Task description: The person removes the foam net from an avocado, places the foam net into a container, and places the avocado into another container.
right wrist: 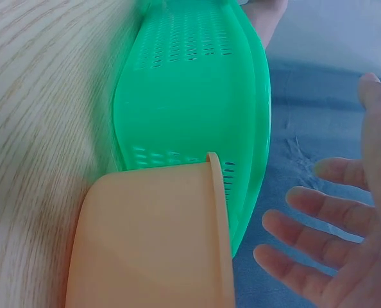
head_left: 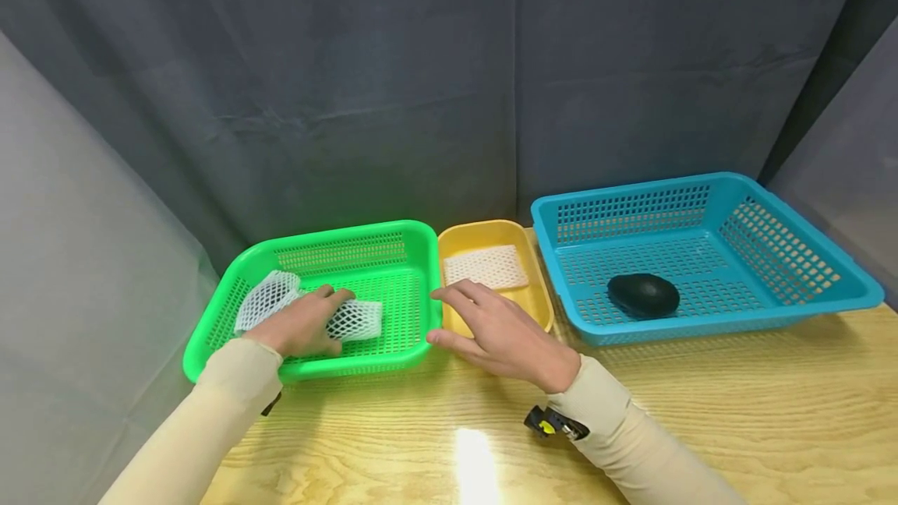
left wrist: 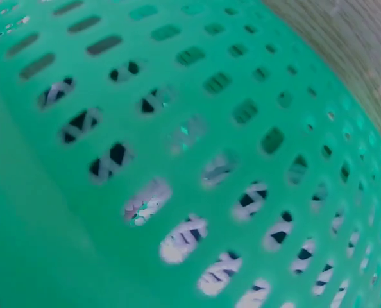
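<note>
Inside the green basket (head_left: 414, 256), my left hand (head_left: 306, 323) grips a white foam net sleeve (head_left: 363, 321) that shows something dark through its mesh. My fingers lie over its far side and my thumb is on the near side; the palm hides part of it. Another white net sleeve (head_left: 270, 296) lies at the basket's left end. My right hand (head_left: 500, 333) hovers over the near part of the yellow tray (head_left: 542, 294), fingers spread and holding nothing. In that tray a flat white net sleeve (head_left: 487, 267) lies toward the back.
To the right stands a larger blue basket (head_left: 744, 318) with a smooth black oval object (head_left: 643, 295) near its front wall. All three containers sit side by side on a wooden table (head_left: 393, 443). Grey cloth (head_left: 365, 100) hangs behind them.
</note>
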Demonstrator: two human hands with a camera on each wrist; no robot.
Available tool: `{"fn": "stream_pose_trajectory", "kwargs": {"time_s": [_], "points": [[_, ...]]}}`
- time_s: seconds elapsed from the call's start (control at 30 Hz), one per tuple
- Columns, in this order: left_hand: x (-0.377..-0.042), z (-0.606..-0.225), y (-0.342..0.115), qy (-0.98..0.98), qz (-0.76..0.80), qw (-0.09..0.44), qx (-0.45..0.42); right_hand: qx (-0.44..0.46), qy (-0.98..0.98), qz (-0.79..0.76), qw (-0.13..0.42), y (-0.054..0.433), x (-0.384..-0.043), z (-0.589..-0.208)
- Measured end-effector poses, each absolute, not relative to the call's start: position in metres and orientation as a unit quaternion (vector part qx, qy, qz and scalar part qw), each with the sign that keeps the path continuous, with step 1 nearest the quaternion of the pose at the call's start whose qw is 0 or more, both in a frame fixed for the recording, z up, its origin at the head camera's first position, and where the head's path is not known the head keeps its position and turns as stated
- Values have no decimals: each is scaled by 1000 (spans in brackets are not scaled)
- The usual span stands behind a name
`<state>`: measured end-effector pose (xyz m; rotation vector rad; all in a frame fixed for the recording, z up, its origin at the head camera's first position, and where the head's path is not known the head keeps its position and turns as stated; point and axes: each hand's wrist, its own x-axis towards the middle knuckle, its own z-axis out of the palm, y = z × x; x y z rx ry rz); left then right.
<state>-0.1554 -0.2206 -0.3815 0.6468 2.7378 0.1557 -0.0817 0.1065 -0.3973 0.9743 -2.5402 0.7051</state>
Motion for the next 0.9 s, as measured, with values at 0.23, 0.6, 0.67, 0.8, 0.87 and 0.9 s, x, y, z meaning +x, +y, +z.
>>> {"fn": "stream_pose_trajectory", "kwargs": {"time_s": [0.23,0.6,0.67,0.8,0.87,0.9], "points": [[-154,-375,-222,960,50,159,227,344,-890,249,168,108,-80,-396],[-150,-365,-224,960,56,136,237,343,-890,246,171,111,-79,-392],[-149,-363,-225,961,56,129,240,342,-891,246,172,111,-79,-392],[-149,-360,-226,961,51,106,252,338,-892,246,172,112,-79,-392],[-148,-359,-226,961,46,92,257,336,-893,245,171,112,-78,-392],[-147,-359,-226,961,46,87,258,336,-894,244,171,112,-78,-392]]}}
